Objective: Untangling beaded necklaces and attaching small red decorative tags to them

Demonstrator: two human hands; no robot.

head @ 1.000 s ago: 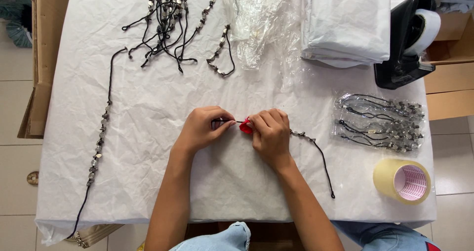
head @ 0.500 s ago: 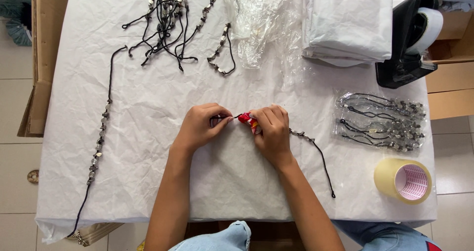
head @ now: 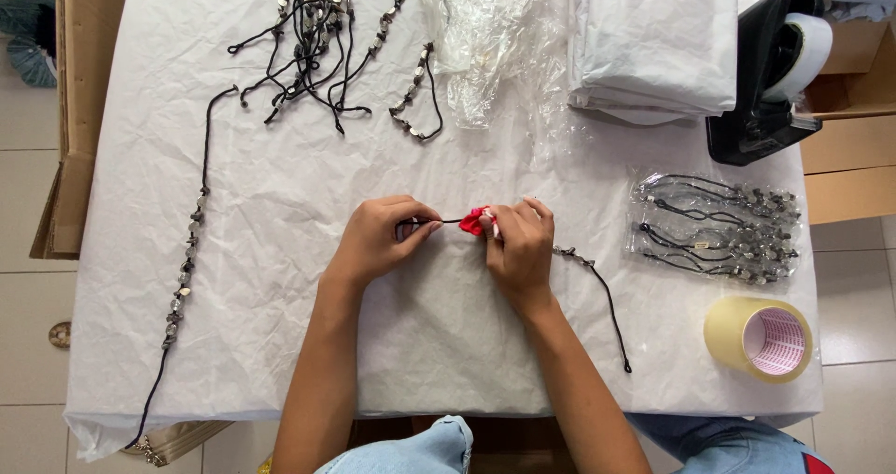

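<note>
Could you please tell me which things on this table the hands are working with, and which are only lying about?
In hand:
left hand, right hand, black beaded cord, small red tag.

Lying about:
long beaded cord, pile of cords, bagged cords, tape roll, tape dispenser, folded bags.

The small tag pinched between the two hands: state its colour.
Red; the small tag shows clearly in the head view, at the right hand fingertips.

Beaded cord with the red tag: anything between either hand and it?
Nothing visible. The left hand pinches the beaded cord directly, and the right hand grips it at the red tag. The cord's tail trails right over bare white table cover, apart from the bagged cords and tape roll.
</note>
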